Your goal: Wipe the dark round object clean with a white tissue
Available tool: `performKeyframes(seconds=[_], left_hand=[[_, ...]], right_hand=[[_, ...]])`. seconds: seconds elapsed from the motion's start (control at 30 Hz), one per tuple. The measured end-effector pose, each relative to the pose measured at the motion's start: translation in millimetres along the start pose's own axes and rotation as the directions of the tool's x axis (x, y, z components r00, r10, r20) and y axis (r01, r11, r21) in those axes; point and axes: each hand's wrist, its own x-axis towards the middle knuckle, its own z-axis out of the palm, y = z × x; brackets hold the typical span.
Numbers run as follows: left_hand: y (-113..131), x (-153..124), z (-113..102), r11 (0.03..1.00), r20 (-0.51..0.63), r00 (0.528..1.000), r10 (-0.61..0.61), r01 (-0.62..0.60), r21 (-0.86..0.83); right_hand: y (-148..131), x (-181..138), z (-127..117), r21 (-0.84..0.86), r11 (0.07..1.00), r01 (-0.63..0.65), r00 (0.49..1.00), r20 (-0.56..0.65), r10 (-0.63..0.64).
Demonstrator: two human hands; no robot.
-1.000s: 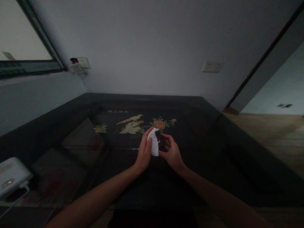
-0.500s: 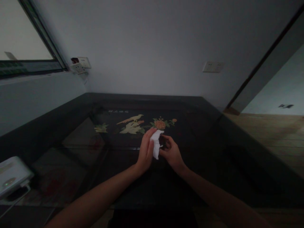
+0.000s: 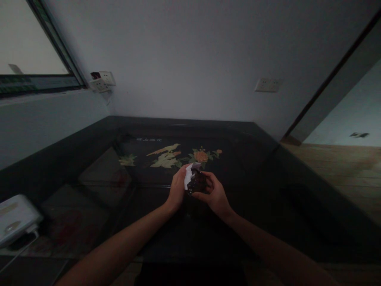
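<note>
A dark brown, glossy, rounded object (image 3: 197, 182) is held just above the dark table; its exact kind is not clear. My right hand (image 3: 216, 192) grips its right side, thumb below and fingers above. Against its left side lies a crumpled white tissue (image 3: 188, 178). My left hand (image 3: 177, 186) is closed around the tissue, its fingers partly hidden behind the tissue.
The glossy black table (image 3: 166, 238) carries a bird-and-flower picture (image 3: 166, 155) in its top. At the left edge stands a white device (image 3: 18, 218) with a cable. A dark flat shape (image 3: 312, 210) lies at the right. Wall sockets (image 3: 267, 84) are behind.
The dark object has turned and now shows much more of its glossy side. My left hand and the tissue have shifted slightly left.
</note>
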Motion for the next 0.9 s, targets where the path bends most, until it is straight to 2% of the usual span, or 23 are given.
performKeyframes(seconds=[0.07,0.13,0.2,0.23,0.3,0.37,0.43,0.53,0.6,0.67,0.77,0.83,0.9], left_hand=[[2,-8,2,0.973,0.021,0.984,0.178,-0.179,0.147],[4,-15,3,0.889,0.093,0.931,0.354,-0.365,0.276],[6,-18,4,0.820,0.160,0.886,0.435,-0.463,0.335],[7,-17,4,0.820,0.168,0.885,0.434,-0.465,0.333],[8,-14,3,0.886,0.129,0.923,0.362,-0.384,0.262],[9,-7,1,0.969,0.070,0.975,0.211,-0.218,0.119],[10,1,0,0.998,0.061,0.998,0.028,-0.025,-0.050],[10,11,-1,0.939,0.153,0.967,-0.202,0.236,-0.249],[10,12,0,0.898,0.179,0.945,-0.273,0.317,-0.305],[8,7,2,0.926,0.104,0.967,-0.234,0.254,-0.280],[4,-5,4,0.997,-0.012,1.000,0.003,-0.004,-0.077],[2,-12,5,0.974,0.011,0.980,0.197,-0.197,0.113],[2,-16,5,0.907,0.068,0.942,0.329,-0.335,0.253]], right_hand=[[3,4,-2,0.060,0.998,-0.010,1.000,-0.029,0.012],[5,7,-3,0.100,0.995,-0.008,0.998,-0.055,0.013],[5,9,-4,0.112,0.994,-0.008,0.998,-0.063,0.015],[4,8,-4,0.103,0.995,-0.011,0.998,-0.057,0.017],[2,6,-4,0.058,0.998,-0.003,0.999,-0.035,0.005],[0,4,-4,0.001,1.000,0.018,1.000,-0.009,-0.018],[-3,1,-3,-0.022,0.999,0.038,0.999,0.019,-0.037],[-4,0,-2,0.003,0.999,0.034,0.998,0.061,-0.034],[-4,1,-1,0.038,0.999,0.019,0.997,0.068,-0.022],[-3,3,-1,0.081,0.997,-0.008,0.998,0.064,0.002],[0,6,-3,0.109,0.994,-0.013,1.000,0.019,0.011],[1,8,-4,0.093,0.996,0.007,1.000,-0.025,-0.005],[2,9,-5,0.070,0.997,0.007,0.999,-0.048,-0.003]])
